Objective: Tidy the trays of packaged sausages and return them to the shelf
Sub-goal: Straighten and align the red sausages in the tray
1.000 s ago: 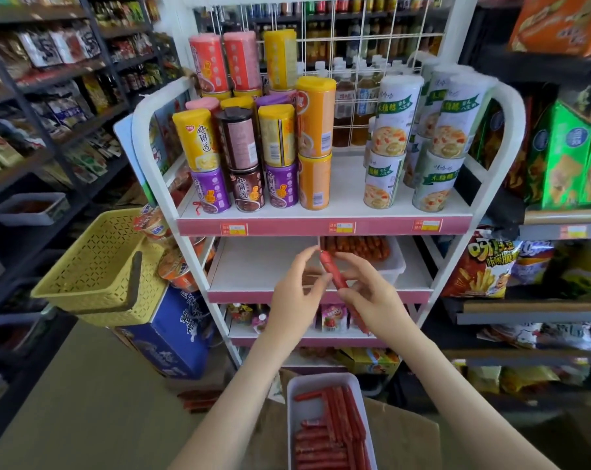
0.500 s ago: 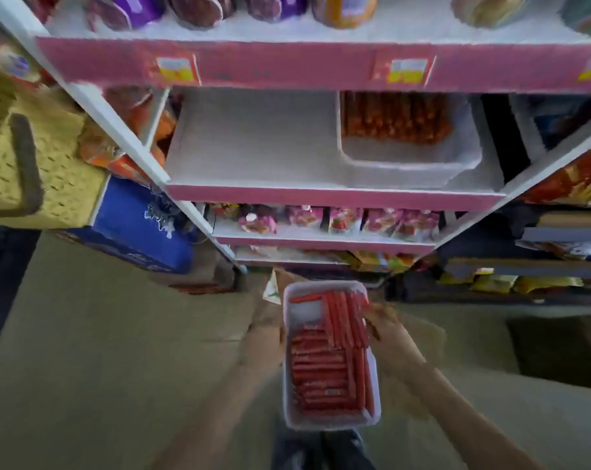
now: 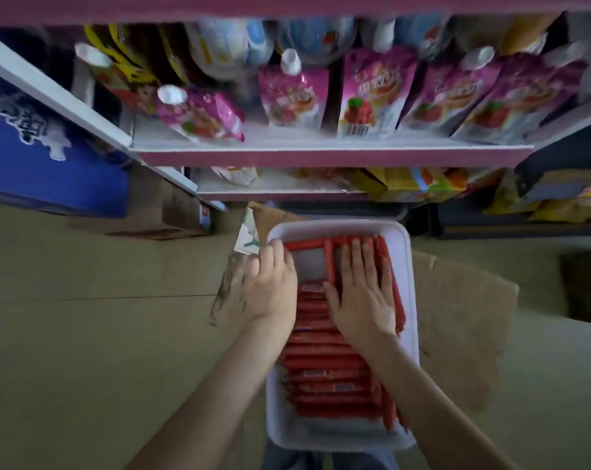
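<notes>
At the far left a blue box [image 3: 50, 147] stands on the floor [image 3: 83, 334] beside the white rack [image 3: 321, 157] with its pink shelf edges. On the rack's shelf a row of pink spouted pouches [image 3: 372, 96] leans. Near the middle, the left hand [image 3: 267, 286] lies over the left rim of the white tray [image 3: 412, 334], close to its far corner. Its fingers are pressed together and bent over the edge, and I cannot tell whether they grip the wall or only rest on it. The tray sits low in front of the rack and is filled with red packaged sausages [image 3: 328, 368]. Most are stacked crosswise, and several lie lengthwise along the right side. The right hand [image 3: 361, 300] lies flat on those lengthwise sausages, fingers straight and slightly spread, palm down. Right of the tray a sheet of brown cardboard [image 3: 456, 317] lies on the floor.
</notes>
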The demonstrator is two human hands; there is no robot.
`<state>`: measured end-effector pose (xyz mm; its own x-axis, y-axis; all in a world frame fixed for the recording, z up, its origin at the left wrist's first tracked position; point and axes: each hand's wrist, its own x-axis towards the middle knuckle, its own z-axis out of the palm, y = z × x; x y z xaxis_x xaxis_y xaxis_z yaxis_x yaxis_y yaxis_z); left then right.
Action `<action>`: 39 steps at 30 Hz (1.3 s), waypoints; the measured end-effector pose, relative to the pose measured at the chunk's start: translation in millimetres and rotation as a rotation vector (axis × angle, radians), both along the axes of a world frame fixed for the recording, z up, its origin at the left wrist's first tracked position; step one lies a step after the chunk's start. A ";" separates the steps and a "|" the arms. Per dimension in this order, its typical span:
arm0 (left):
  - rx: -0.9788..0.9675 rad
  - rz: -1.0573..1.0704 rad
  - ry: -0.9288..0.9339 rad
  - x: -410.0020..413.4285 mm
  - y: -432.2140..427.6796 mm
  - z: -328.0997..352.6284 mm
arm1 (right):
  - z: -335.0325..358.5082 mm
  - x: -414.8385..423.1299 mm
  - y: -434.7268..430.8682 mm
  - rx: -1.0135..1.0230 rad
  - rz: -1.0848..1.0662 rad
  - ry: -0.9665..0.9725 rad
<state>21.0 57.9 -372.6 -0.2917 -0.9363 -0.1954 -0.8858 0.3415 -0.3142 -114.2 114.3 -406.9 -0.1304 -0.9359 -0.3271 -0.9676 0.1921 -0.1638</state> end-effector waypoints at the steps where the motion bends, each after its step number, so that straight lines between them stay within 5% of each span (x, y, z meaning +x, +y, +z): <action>1: -0.028 -0.001 -0.006 0.1 0.4 -2.6 | -0.9 -0.3 1.7 -0.016 0.000 0.003; 4: -0.143 -0.112 0.016 -4.5 9.6 -10.8 | 2.5 -1.1 5.8 -0.056 0.089 -0.014; 8: 0.025 -0.105 0.037 -23.3 -8.1 -8.8 | 2.8 -6.2 6.3 -0.081 0.330 -0.004; 13: 0.247 -0.127 -0.085 -33.9 -23.3 -32.4 | 0.8 -8.0 8.2 -0.095 0.188 0.046; 20: 0.234 0.091 0.075 -34.2 -9.8 23.1 | -1.2 -7.2 9.9 -0.026 0.117 0.076; 24: 0.135 0.230 0.353 -2.9 -4.5 72.7 | 5.9 -3.0 -2.2 0.112 0.103 0.074; 28: 0.212 0.406 1.041 35.8 0.7 111.4 | 29.7 -12.1 -13.6 0.168 0.111 -0.096; 33: 0.353 0.687 1.450 37.5 14.6 191.8 | 179.2 -20.6 -20.1 0.207 -0.179 -0.910; 39: 0.486 0.889 1.816 13.6 2.5 322.9 | 361.5 -35.5 -14.8 -0.158 -0.309 -1.087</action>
